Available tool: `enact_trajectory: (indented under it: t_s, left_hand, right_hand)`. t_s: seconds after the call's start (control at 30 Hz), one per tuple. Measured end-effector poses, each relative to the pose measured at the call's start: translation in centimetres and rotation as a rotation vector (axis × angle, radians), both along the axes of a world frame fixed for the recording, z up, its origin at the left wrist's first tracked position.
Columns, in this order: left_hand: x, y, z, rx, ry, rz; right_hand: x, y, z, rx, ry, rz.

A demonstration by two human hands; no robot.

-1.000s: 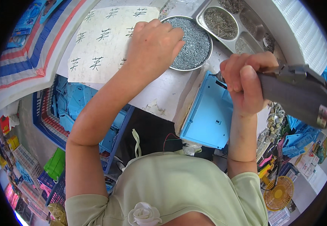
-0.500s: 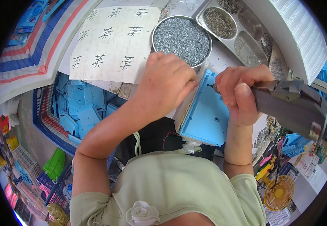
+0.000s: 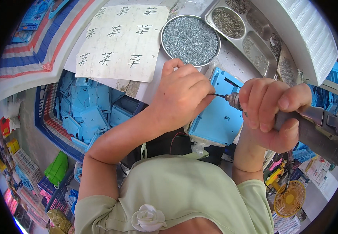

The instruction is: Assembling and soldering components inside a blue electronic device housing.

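My right hand [image 3: 272,111] is wrapped round a dark grey electric screwdriver [image 3: 317,136], which points left. Its thin bit [image 3: 220,95] reaches the fingertips of my left hand [image 3: 186,95]. Those fingers are pinched at the bit's tip, and whatever lies between them is too small to make out. Under both hands lies a flat light-blue plastic panel [image 3: 215,123] with small slots and a raised rim. Part of the panel is hidden by my hands. Just beyond my left hand stands a round metal bowl [image 3: 162,37] full of small silvery screws.
A divided steel tray [image 3: 235,44] of small metal parts sits at the far right, beside a white ridged box [image 3: 307,35]. Paper with handwritten characters [image 3: 124,43] covers the table's left. A blue basket [image 3: 40,121] of blue plastic parts stands lower left. A yellow round basket [image 3: 289,198] lies lower right.
The screwdriver has come up off the panel's far edge and swung to the right. Its bit now meets my left fingertips, which have moved slightly right.
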State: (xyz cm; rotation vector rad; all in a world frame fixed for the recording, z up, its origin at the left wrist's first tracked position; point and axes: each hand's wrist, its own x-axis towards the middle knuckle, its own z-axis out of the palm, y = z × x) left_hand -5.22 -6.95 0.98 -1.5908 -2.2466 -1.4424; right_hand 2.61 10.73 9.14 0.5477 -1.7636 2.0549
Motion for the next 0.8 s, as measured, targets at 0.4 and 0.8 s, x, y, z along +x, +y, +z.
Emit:
enact_trajectory:
  t_s: [0.4,0.8]
  left_hand:
    - [-7.6,1.7,-2.6,-0.236,0.322,0.271]
    - [-3.4,-1.5,0.1,-0.049,-0.248,0.060]
  right_hand:
    - [3.9,-4.3,-0.1,-0.151,-0.242,-0.125]
    - [3.3,-5.4,-3.1,0.105,-0.141,-0.141]
